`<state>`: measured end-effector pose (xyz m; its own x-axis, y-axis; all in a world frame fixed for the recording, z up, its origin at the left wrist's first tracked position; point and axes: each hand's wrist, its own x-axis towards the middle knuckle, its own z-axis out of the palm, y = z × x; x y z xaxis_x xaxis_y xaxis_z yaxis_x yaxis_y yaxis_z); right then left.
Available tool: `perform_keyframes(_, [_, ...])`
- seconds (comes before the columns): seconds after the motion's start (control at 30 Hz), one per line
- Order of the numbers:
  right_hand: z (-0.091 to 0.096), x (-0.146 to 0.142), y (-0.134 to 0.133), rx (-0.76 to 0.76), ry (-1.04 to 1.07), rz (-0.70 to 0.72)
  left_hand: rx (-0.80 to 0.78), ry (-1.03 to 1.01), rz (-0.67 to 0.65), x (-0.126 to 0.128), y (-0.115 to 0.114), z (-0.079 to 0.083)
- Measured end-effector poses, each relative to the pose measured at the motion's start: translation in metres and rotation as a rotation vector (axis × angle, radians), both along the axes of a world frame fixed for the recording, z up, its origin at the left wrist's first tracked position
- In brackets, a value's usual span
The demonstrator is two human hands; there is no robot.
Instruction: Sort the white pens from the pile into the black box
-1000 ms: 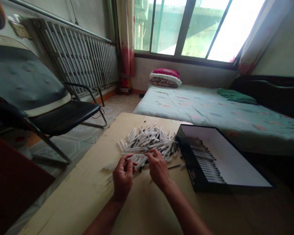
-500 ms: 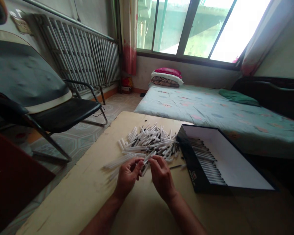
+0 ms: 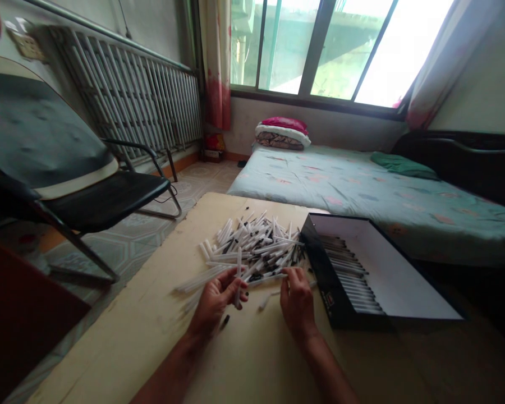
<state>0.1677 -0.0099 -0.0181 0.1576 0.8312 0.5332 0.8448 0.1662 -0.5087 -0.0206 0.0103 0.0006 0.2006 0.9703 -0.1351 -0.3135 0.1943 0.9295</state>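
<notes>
A heap of white pens with black caps [image 3: 256,247] lies on the pale wooden table [image 3: 160,336]. My left hand [image 3: 214,300] is at the heap's near edge, fingers curled round a white pen [image 3: 238,280] that stands nearly upright. My right hand [image 3: 297,300] rests just right of it, fingers bent down onto the pens at the heap's near right side; what it grips I cannot make out. A small black cap [image 3: 225,321] lies on the table by my left wrist. To the right stands an open black box [image 3: 387,269] with a row of pens along its left side.
A black chair [image 3: 79,196] stands left of the table, in front of a radiator [image 3: 143,106]. Beyond the table lies a mattress with a green sheet [image 3: 362,191] and folded bedding [image 3: 281,132] under the window. A dark red object [image 3: 21,314] sits at the lower left.
My right hand has moved right, away from the left hand and toward the box. My left hand now holds a pen more upright. A black cap now lies near my left wrist.
</notes>
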Motion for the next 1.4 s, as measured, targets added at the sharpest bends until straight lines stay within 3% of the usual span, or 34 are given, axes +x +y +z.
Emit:
perform_keyframes(0.1, [-0.008,0.025,0.003,-0.097,-0.086,-0.098,-0.043,-0.085,0.073,-0.002,0.0,0.002])
perform_keyframes(0.2, [-0.015,0.037,-0.001,-0.141,-0.124,-0.091,-0.046,-0.145,0.099,-0.003,-0.001,0.004])
perform_keyframes(0.37, [-0.017,0.035,-0.007,-0.18,-0.172,0.031,-0.057,-0.255,0.136,-0.001,-0.001,0.007])
perform_keyframes(0.6, [-0.012,0.031,-0.002,-0.138,-0.301,0.017,-0.134,-0.355,0.219,-0.003,0.002,0.007])
perform_keyframes(0.7, [-0.002,0.027,-0.003,-0.014,-0.173,0.03,-0.17,-0.409,0.199,-0.004,0.003,0.005])
perform_keyframes(0.87, [0.03,0.0,-0.018,0.226,0.26,0.016,-0.236,-0.5,0.176,-0.002,0.001,0.004])
perform_keyframes(1.03, [0.054,-0.037,-0.041,0.41,0.61,0.203,-0.327,-0.552,0.206,0.0,0.0,0.005])
perform_keyframes(1.4, [0.043,-0.055,-0.044,0.372,0.684,0.301,-0.371,-0.549,0.222,0.002,-0.002,0.008])
